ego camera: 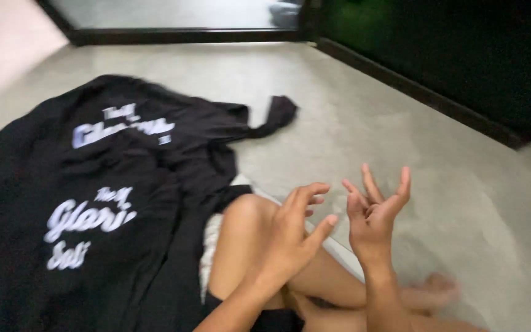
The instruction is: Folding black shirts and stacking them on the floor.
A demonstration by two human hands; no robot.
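Black garments (93, 203) with pale printed lettering lie spread and rumpled on the grey floor (401, 141), to the left of the seated person's bent knee (247, 209); one sleeve trails off toward the upper right. The picture is blurred, so I cannot tell how many pieces are in the pile. The left hand (293, 237) and right hand (373, 212) are raised over the crossed legs, fingers spread and loose, grasping nothing, apart from the cloth. Bare floor runs right to a dark door frame (425, 95).
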